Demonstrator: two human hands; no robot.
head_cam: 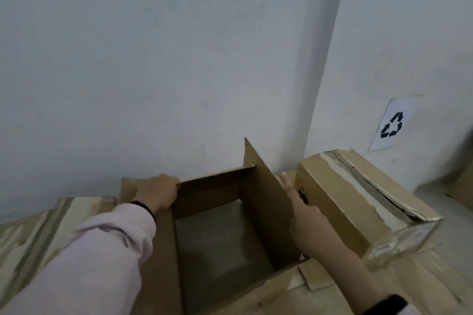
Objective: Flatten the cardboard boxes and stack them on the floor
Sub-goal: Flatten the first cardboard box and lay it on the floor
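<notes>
I see the open box (220, 225) in the middle, not flat yet, its mouth facing up and its long side running away from me toward the wall (153, 59). My left hand (157, 193) grips its far left rim; my right hand (304, 215) lies open and flat against the raised right flap. The taped box (358, 194) just beside it is also left to do, and I cannot tell if the cardboard underneath is a finished stack.

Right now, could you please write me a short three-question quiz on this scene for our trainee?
1. True or false: the open box between the hands has been flattened.
2. Which hand grips the box's far left corner: A) left hand B) right hand?
3. What symbol is on the paper sign on the wall?

Key: 1. False, it stands open. 2. A; the right hand lies flat against the outside of the right wall, beside the closed box. 3. A recycling symbol.
</notes>
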